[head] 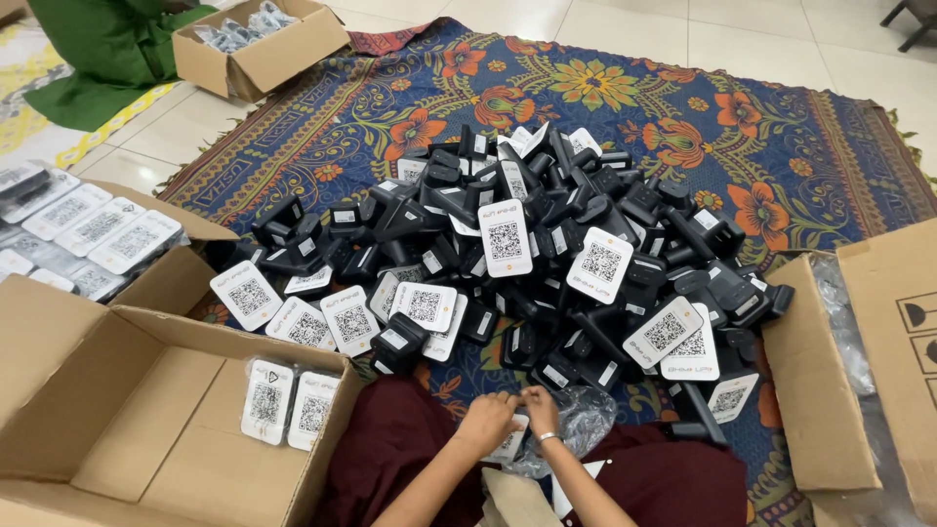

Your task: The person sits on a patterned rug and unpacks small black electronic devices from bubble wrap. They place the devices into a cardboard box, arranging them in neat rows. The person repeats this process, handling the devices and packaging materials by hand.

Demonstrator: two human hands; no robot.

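Both hands meet low in the head view, over the lap of a person in dark maroon cloth. The left hand (pixel 485 422) and the right hand (pixel 539 405) are close together, fingers curled onto one small white-faced card device (pixel 509 447) with a square black code pattern, held between them just above a crumpled clear plastic bag (pixel 576 425). A thin bracelet sits on the right wrist. Directly beyond the hands lies a big heap of black plastic stands with white code cards (pixel 547 254), spread across a blue floral woven rug (pixel 781 166). To the left stands an open brown cardboard box (pixel 146 429), and two bagged white cards (pixel 290 402) lean against its inner wall. Farther left a second open carton (pixel 88 234) is filled with more bagged cards. An open cardboard box lined with clear film (pixel 859 371) stands at the right edge, and a smaller brown box (pixel 259 44) sits at the top left, beside green fabric (pixel 102 54).
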